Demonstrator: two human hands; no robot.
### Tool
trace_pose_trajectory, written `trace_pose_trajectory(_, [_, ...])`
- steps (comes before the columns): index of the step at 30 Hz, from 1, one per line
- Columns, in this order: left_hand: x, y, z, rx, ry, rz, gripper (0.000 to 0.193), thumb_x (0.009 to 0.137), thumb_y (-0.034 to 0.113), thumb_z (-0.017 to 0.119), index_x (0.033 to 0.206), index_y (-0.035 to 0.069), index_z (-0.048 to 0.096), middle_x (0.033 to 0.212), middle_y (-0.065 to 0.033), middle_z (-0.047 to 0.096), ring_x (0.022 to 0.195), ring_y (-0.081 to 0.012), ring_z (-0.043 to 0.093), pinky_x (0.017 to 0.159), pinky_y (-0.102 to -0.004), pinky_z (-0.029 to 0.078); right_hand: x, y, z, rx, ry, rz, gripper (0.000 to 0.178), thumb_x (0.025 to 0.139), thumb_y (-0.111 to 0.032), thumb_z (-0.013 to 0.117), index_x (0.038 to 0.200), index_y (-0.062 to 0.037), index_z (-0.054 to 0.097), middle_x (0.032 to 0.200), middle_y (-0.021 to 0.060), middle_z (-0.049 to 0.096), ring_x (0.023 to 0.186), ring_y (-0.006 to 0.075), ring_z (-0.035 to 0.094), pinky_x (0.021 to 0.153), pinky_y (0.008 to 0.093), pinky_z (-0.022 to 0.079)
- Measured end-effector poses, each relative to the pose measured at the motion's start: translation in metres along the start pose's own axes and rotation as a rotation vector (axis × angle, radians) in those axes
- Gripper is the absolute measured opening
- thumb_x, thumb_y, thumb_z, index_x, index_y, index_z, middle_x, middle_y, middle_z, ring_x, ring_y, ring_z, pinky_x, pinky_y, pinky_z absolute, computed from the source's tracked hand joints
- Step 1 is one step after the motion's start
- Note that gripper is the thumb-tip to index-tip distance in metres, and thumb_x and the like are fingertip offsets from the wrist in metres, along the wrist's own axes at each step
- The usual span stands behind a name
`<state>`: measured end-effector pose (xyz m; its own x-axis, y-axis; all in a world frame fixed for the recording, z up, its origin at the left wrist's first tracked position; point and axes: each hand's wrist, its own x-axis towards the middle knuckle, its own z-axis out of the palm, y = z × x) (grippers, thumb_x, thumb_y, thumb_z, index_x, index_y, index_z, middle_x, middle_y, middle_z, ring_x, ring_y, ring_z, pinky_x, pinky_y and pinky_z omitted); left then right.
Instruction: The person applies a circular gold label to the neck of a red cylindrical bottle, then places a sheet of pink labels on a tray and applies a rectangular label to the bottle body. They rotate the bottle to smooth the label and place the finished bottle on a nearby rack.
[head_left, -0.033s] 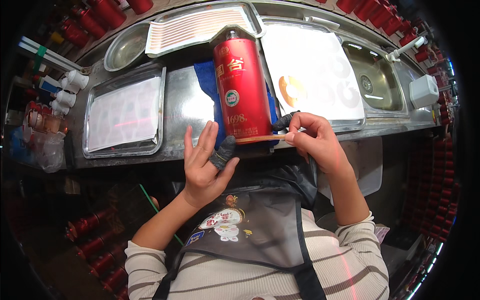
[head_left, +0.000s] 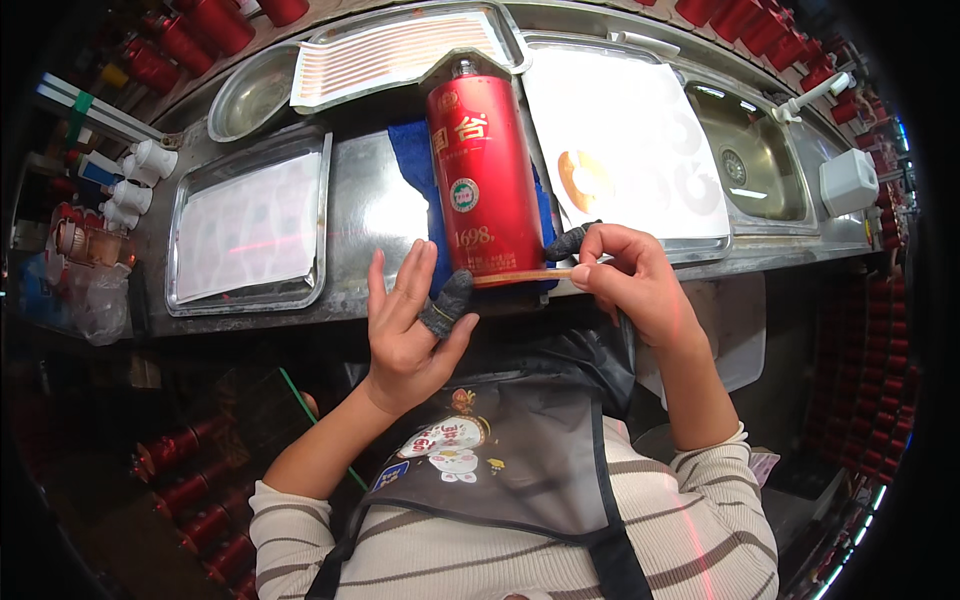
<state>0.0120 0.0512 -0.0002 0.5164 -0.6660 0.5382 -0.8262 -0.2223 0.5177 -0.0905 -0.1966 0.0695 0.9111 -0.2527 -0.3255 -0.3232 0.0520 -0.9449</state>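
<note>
Right fingers (head_left: 612, 243) pinch a strip (head_left: 525, 277) across the red bottle (head_left: 490, 195); left fingers (head_left: 412, 282) splay; trays (head_left: 318, 270) hold sheets (head_left: 245, 232)

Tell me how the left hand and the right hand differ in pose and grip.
The left hand is open with its fingers spread, while the right hand has its fingers curled in. The right hand pinches one end of the narrow strip; the left hand has one fingertip at the other end, without pinching it. Both hands are by the near end of the red bottle, and each wears a dark finger cover.
</note>
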Motion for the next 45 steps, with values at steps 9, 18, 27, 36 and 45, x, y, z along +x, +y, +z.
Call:
trace_pose_trajectory(9, [0.004, -0.005, -0.004, -0.012, -0.057, 0.035, 0.028, 0.074, 0.009, 0.083, 0.098, -0.001, 0.074, 0.150, -0.0297, 0.046, 0.137, -0.0448, 0.049, 0.114, -0.0674, 0.021, -0.001, 0.000, -0.001, 0.015, 0.007, -0.014, 0.017, 0.086, -0.012, 0.071, 0.079, -0.0071, 0.056, 0.066, -0.0055, 0.052, 0.053, 0.0006, 0.046, 0.046, 0.0188, 0.031])
trace_pose_trajectory(18, [0.021, -0.002, -0.010, 0.023, -0.099, 0.116, 0.023, 0.072, 0.010, 0.084, 0.091, 0.003, 0.074, 0.150, -0.0306, 0.046, 0.136, -0.0453, 0.050, 0.113, -0.0707, 0.019, 0.009, 0.015, -0.001, 0.053, 0.017, -0.004, 0.015, 0.086, -0.010, 0.070, 0.079, -0.0066, 0.057, 0.069, -0.0042, 0.054, 0.053, 0.0017, 0.047, 0.046, 0.0187, 0.034])
trace_pose_trajectory(27, [0.058, 0.019, -0.004, 0.221, -0.103, 0.294, 0.019, 0.073, 0.013, 0.079, 0.090, 0.010, 0.073, 0.141, -0.0272, 0.055, 0.128, -0.0484, 0.055, 0.109, -0.0714, 0.025, 0.016, 0.026, 0.001, 0.065, 0.001, -0.017, 0.014, 0.087, -0.011, 0.070, 0.080, -0.0067, 0.059, 0.069, -0.0057, 0.054, 0.054, 0.0009, 0.046, 0.047, 0.0188, 0.034])
trace_pose_trajectory(36, [0.046, 0.001, 0.014, 0.035, 0.093, 0.073, 0.045, 0.071, 0.016, 0.085, 0.112, 0.002, 0.075, 0.137, -0.0191, 0.062, 0.131, -0.0392, 0.056, 0.112, -0.0675, 0.027, 0.016, 0.016, 0.009, -0.043, -0.007, -0.025, 0.009, 0.087, -0.010, 0.071, 0.086, -0.0045, 0.064, 0.074, -0.0077, 0.057, 0.063, -0.0017, 0.045, 0.055, 0.0169, 0.031])
trace_pose_trajectory(45, [0.004, -0.005, -0.008, 0.055, -0.036, 0.038, 0.041, 0.074, 0.017, 0.087, 0.107, -0.002, 0.073, 0.138, -0.0237, 0.060, 0.130, -0.0466, 0.054, 0.114, -0.0679, 0.024, 0.009, 0.015, 0.010, -0.015, 0.045, -0.042, 0.010, 0.088, -0.010, 0.072, 0.084, -0.0042, 0.065, 0.077, -0.0067, 0.057, 0.068, -0.0002, 0.048, 0.059, 0.0177, 0.036])
